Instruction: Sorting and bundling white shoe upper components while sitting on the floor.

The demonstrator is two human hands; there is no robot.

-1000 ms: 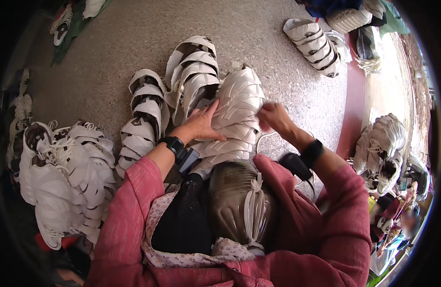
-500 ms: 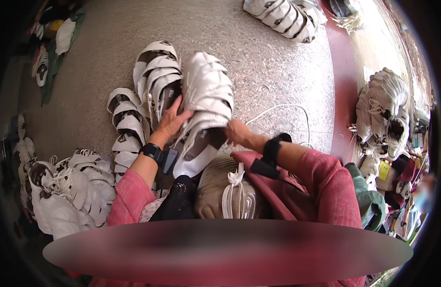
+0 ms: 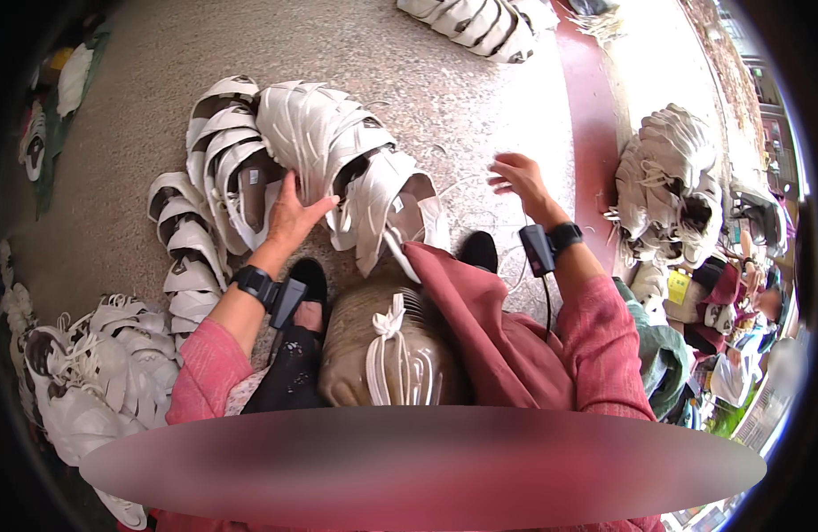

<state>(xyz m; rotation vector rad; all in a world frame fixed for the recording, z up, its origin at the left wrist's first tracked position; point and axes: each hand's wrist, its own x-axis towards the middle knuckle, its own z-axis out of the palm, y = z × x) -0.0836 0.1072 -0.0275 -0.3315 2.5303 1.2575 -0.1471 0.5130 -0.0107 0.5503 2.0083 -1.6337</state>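
Observation:
A row of nested white shoes (image 3: 316, 133) lies on the speckled floor in front of me, curving toward the lower right. Its nearest shoe (image 3: 400, 204) shows a grey-brown insole. My left hand (image 3: 295, 220) is open, thumb and fingers spread, at the left side of this row; whether it presses on a shoe is hard to tell. Left of it is a second row of nested white shoes (image 3: 223, 133). Raised over the floor to the right, apart from the shoes, my right hand (image 3: 523, 184) is open with fingers stretched. A thin white cord (image 3: 514, 275) lies below it.
A third shoe row (image 3: 185, 235) and a loose pile of white shoes (image 3: 116, 368) lie at left. Between my legs sits a brownish bundle (image 3: 391, 346) tied with white strap, beside rose cloth (image 3: 507, 328). More shoes lie far ahead (image 3: 471, 27) and right (image 3: 671, 186).
The middle shoe row has turned, its near end swinging right, away from my left hand. My right hand has left the row's near end and moved right. The whole view has shifted somewhat.

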